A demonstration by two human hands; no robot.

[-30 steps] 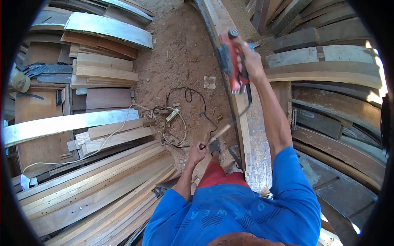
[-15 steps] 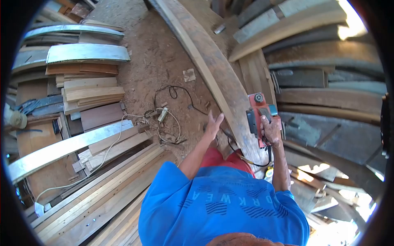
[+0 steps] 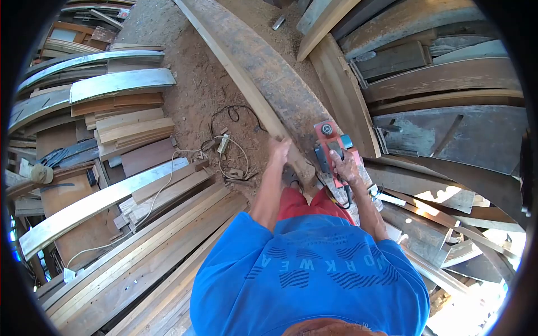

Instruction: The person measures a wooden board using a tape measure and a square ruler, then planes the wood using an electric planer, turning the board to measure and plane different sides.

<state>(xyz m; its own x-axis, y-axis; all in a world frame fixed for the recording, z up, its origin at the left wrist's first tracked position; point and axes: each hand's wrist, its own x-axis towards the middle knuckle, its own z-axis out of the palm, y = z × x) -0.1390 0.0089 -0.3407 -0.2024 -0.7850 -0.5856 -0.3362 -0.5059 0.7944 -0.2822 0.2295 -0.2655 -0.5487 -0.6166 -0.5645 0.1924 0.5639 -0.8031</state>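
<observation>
My right hand (image 3: 346,167) is closed round the handle of a red electric planer (image 3: 327,130), which rests on the near end of a broad, worn plank (image 3: 280,78). A lighter narrow wooden board (image 3: 241,78) lies lengthwise along the plank's left side. My left hand (image 3: 279,150) is on this board near its close end, fingers curled over it. Slight blur hides the exact finger positions. The planer's dark cord hangs by my legs.
A white power strip (image 3: 223,144) and cables lie on the dusty ground to the left. Stacked boards (image 3: 134,131) fill the left side, with long planks (image 3: 140,269) nearer me. More timber (image 3: 437,78) leans on the right, and offcuts (image 3: 443,246) lie below it.
My left hand has gone from spread fingers beside the narrow board to curled on it. The planer, still in my right hand, appears further left in view. The camera view has also shifted.
</observation>
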